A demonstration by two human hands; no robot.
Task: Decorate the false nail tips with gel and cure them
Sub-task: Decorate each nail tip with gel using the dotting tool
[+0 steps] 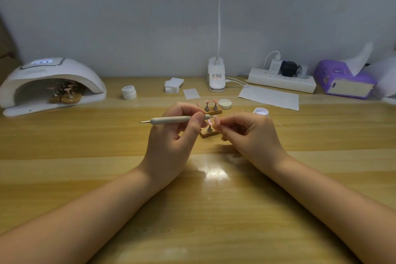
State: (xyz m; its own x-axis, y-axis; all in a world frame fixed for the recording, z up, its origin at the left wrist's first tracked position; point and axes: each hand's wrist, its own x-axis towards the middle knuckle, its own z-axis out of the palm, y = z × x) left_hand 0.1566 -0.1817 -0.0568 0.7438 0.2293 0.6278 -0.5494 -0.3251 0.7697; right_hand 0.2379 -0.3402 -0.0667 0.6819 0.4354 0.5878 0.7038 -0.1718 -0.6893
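no legible text, labels all blurred

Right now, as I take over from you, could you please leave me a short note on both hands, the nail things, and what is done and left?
Left hand grips the dotting pen, its working end at the nail tip that the right hand pinches above a wooden stand.
A second stand with pink tips sits just behind. The open gel jar stands to the right, its lid behind.
Done: several tips on stands sit inside the curing lamp, whose display is lit.
Left: finish decorating this tip, do the ones on the second stand, then cure them.
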